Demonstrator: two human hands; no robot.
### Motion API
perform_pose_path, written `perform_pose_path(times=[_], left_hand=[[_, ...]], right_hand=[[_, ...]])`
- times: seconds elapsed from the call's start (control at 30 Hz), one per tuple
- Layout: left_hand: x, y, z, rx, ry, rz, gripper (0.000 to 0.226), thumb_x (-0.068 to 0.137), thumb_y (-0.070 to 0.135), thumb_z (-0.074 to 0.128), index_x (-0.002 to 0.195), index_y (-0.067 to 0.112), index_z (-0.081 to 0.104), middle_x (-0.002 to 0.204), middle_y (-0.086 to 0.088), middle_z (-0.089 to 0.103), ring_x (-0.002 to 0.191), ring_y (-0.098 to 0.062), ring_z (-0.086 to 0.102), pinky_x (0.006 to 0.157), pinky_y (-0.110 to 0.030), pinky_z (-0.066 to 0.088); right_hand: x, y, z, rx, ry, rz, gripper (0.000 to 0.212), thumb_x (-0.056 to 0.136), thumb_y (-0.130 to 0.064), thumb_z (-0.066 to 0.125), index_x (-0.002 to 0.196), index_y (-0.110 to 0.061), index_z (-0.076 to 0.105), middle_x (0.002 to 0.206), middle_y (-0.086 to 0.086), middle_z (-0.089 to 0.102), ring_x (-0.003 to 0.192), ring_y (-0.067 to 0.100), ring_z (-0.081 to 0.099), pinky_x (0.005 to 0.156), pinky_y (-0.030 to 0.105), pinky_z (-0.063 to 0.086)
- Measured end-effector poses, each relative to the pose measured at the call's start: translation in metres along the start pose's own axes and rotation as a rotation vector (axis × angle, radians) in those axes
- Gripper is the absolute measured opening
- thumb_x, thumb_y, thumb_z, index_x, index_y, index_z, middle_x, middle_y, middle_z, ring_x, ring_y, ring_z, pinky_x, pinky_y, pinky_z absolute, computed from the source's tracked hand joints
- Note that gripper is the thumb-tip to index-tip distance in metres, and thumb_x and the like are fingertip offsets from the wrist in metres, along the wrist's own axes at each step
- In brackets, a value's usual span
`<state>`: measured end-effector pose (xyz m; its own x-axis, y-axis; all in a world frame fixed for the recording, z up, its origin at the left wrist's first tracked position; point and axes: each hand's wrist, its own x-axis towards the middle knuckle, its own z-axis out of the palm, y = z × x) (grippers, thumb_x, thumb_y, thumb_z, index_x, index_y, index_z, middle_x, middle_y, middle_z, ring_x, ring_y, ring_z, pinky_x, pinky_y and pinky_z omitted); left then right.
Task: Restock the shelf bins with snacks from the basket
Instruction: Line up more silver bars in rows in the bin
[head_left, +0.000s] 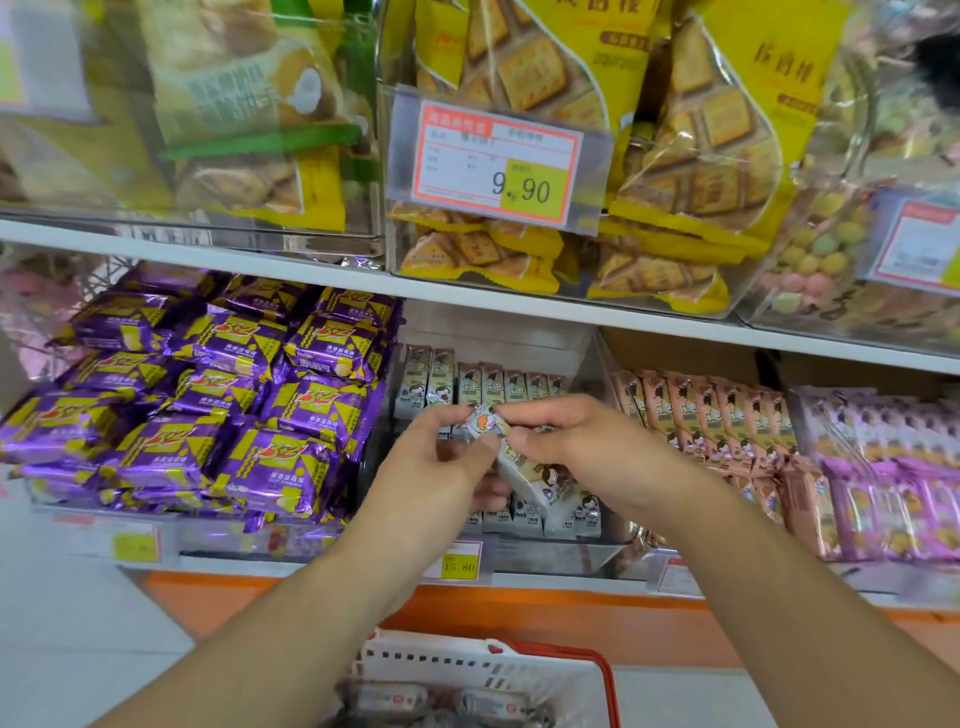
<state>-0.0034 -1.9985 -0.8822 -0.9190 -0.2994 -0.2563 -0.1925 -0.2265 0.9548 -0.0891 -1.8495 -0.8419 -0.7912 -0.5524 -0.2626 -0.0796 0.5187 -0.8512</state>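
- Head view: both hands meet in front of the middle bin (582, 364) of the lower shelf, holding a small white snack packet (519, 462) with cartoon print between them.
- The left hand (441, 462) has its fingers curled around the packet's left end, thumb on top.
- The right hand (571, 441) pinches the packet's upper end, fingers bent over it.
- The packet sits tilted, just above the rows of matching white packets (483, 384) standing in that bin.
- Purple snack packs (208, 395) fill the bin to the left; pink packets (727, 410) stand in the bin to the right.
- The upper shelf holds clear bins of yellow biscuit bags (701, 130) behind a price tag (496, 161) reading 9.90.
- The basket (605, 691), white with a red rim, lies at the bottom edge below the forearms, with a few wrapped snacks inside.
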Motion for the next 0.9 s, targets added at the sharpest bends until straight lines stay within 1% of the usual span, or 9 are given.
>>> perform_pose_path(times=[0.1,0.2,0.33,0.4,0.47,0.57,0.7,0.8,0.9], left_hand=[[0.001,-0.001,-0.002,-0.017,0.031,0.012,0.031,0.1,0.017,0.067,0.129,0.02,0.056,0.099,-0.018,0.075,0.082,-0.031,0.077,0.075,-0.039,0.064],[0.003,-0.002,-0.003,0.075,0.104,0.068,0.028,0.097,0.024,0.071,0.121,0.024,0.058,0.087,-0.005,0.076,0.077,-0.026,0.076,0.075,-0.041,0.065],[0.007,-0.005,-0.004,0.119,0.148,0.093,0.029,0.095,0.032,0.072,0.121,0.023,0.062,0.093,0.005,0.073,0.087,-0.019,0.075,0.085,-0.035,0.062],[0.007,-0.006,-0.008,0.36,0.151,0.148,0.03,0.097,0.032,0.069,0.125,0.026,0.059,0.103,0.012,0.069,0.094,-0.009,0.069,0.084,-0.02,0.053],[0.005,-0.009,-0.013,0.703,0.131,0.278,0.029,0.099,0.028,0.063,0.127,0.027,0.057,0.114,0.01,0.064,0.103,-0.011,0.064,0.087,-0.022,0.046],[0.0,-0.02,-0.018,1.027,0.004,0.377,0.028,0.101,0.032,0.053,0.127,0.025,0.058,0.123,0.005,0.057,0.115,-0.016,0.058,0.101,-0.034,0.047],[-0.001,-0.031,-0.021,1.269,-0.074,0.416,0.035,0.102,0.041,0.038,0.125,0.022,0.056,0.123,0.003,0.054,0.12,-0.019,0.05,0.105,-0.038,0.045],[0.0,-0.033,-0.022,1.355,-0.087,0.427,0.047,0.097,0.045,0.023,0.118,0.022,0.058,0.117,0.002,0.055,0.116,-0.021,0.05,0.103,-0.038,0.045],[0.0,-0.034,-0.022,1.355,-0.086,0.441,0.044,0.101,0.043,0.025,0.119,0.022,0.059,0.118,0.001,0.056,0.117,-0.021,0.049,0.104,-0.037,0.044]], right_hand=[[-0.003,0.001,-0.008,0.029,-0.045,-0.026,0.032,0.101,-0.024,0.066,0.126,-0.043,0.07,0.127,-0.01,0.069,0.117,0.004,0.064,0.109,0.034,0.046],[-0.008,0.0,-0.009,-0.312,-0.073,-0.035,0.047,0.087,-0.041,0.081,0.127,-0.042,0.057,0.114,-0.015,0.063,0.1,0.005,0.065,0.092,0.034,0.056],[0.002,0.002,0.013,-0.394,0.179,-0.092,0.029,0.082,-0.031,0.085,0.097,-0.032,0.06,0.077,-0.007,0.068,0.066,0.007,0.065,0.067,0.035,0.059],[0.017,0.001,0.017,-0.387,0.287,-0.075,0.026,0.084,-0.03,0.082,0.091,-0.031,0.057,0.069,-0.008,0.068,0.059,0.001,0.062,0.056,0.02,0.053],[0.038,-0.003,0.017,-0.392,0.348,-0.026,0.027,0.087,-0.03,0.079,0.097,-0.028,0.054,0.079,-0.007,0.068,0.067,0.003,0.063,0.048,0.014,0.045],[0.081,-0.004,0.022,-0.512,0.365,0.049,0.034,0.091,-0.038,0.073,0.105,-0.012,0.055,0.089,0.003,0.062,0.083,0.021,0.063,0.06,0.029,0.046],[0.122,-0.001,0.035,-0.565,0.376,0.06,0.041,0.095,-0.046,0.07,0.102,-0.006,0.062,0.092,0.008,0.066,0.086,0.027,0.063,0.069,0.029,0.044],[0.13,0.004,0.041,-0.473,0.388,0.056,0.039,0.102,-0.045,0.062,0.103,-0.006,0.065,0.092,0.009,0.068,0.084,0.027,0.065,0.069,0.031,0.046],[0.118,0.012,0.041,-0.419,0.48,0.047,0.029,0.104,-0.033,0.053,0.108,-0.007,0.065,0.097,0.009,0.066,0.086,0.027,0.062,0.07,0.032,0.044]])
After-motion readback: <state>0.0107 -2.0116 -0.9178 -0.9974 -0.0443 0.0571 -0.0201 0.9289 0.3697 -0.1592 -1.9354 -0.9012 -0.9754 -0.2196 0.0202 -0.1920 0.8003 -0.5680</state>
